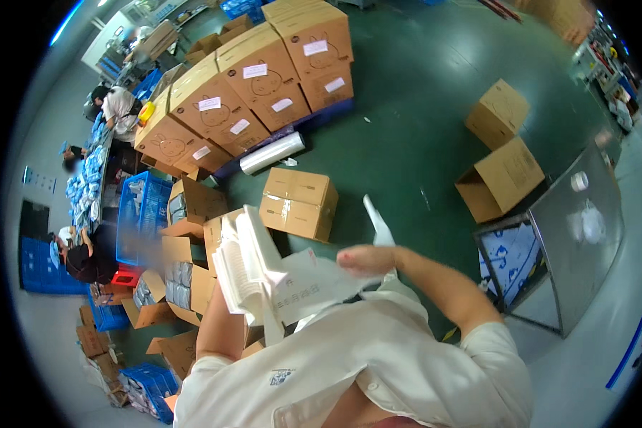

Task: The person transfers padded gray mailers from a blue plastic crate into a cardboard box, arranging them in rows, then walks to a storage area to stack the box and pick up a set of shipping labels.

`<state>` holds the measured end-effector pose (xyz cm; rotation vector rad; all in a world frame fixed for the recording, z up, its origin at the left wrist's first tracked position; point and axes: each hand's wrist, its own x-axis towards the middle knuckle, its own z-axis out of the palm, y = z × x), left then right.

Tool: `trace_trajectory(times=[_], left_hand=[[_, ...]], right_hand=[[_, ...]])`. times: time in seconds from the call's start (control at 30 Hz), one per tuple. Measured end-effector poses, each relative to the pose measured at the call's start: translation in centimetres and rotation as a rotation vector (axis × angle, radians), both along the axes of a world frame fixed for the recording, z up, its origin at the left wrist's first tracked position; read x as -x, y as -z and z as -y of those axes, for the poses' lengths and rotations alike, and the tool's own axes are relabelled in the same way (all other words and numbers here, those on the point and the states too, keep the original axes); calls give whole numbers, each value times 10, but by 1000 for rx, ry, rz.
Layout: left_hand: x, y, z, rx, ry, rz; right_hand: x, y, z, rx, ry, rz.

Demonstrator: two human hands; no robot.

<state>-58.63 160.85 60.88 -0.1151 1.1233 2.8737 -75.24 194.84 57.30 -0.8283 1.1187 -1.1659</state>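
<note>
A thick white stack of fan-folded label paper [246, 260] rests over my left forearm [219, 329]. It hides my left hand, which appears to bear it from below. From the stack a printed white sheet [310, 285] stretches right to my right hand [367, 261]. The fingers of that hand are closed on the sheet's edge. Just beyond them a loose white strip [378, 221] sticks out. A taped brown carton [298, 205] stands on the floor ahead of my hands.
Stacked cartons [260, 71] stand on a pallet, with a clear film roll [272, 153] before them. At left are open cartons with grey packs [179, 284], a blue crate [141, 217] and people at a bench. Right are an open carton [503, 180] and a metal-sided stand [574, 235].
</note>
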Motion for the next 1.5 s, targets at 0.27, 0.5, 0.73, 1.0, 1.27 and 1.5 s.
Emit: trace_trajectory(times=[0.27, 0.5, 0.73, 1.0, 1.27, 1.5], left_hand=[[-39, -15, 79, -37, -154, -139], [-51, 6, 123, -39, -455, -103], [-11, 14, 119, -4, -381, 1], [-97, 4, 136, 1, -923, 76], [-204, 14, 173, 24, -1323, 204], [-250, 20, 276, 31, -1086, 140]], right_hand=[[23, -18, -61, -61, 259, 245], [65, -89, -14, -60, 268, 168], [77, -58, 95, -170, -38, 191], [92, -20, 243, -15, -339, 476], [82, -32, 385, -101, -477, 459], [48, -64, 537, -46, -650, -24]])
